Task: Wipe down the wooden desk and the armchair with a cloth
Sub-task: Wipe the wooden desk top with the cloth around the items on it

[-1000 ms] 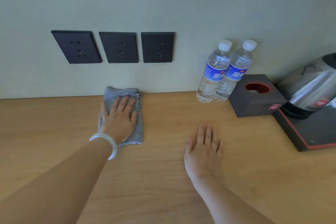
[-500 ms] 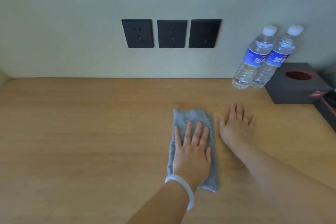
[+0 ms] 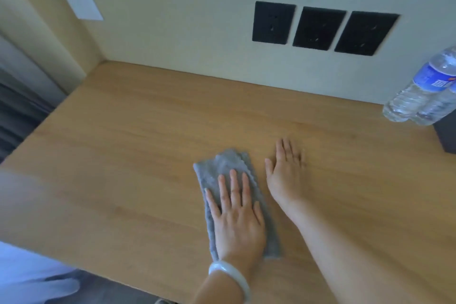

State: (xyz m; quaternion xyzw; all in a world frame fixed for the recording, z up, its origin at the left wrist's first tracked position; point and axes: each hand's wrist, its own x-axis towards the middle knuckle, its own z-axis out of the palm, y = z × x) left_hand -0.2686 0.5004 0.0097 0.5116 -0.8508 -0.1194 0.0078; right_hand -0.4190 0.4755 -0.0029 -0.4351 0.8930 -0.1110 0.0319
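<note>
A folded grey cloth (image 3: 222, 163) lies on the light wooden desk (image 3: 135, 143), near the middle and toward its front edge. My left hand (image 3: 237, 217), with a white bangle at the wrist, presses flat on the cloth, fingers spread and pointing at the wall. My right hand (image 3: 286, 175) rests palm down on the bare wood just right of the cloth, holding nothing. No armchair is in view.
Two water bottles (image 3: 419, 91) stand at the far right by the wall, next to a dark box (image 3: 446, 136) cut off by the frame. Three black sockets (image 3: 318, 28) sit on the back wall. A grey curtain (image 3: 14, 111) hangs left of the desk.
My left hand has drawn the cloth from the back wall toward the front of the desk. The view has swung left, and my right hand now lies close beside the cloth.
</note>
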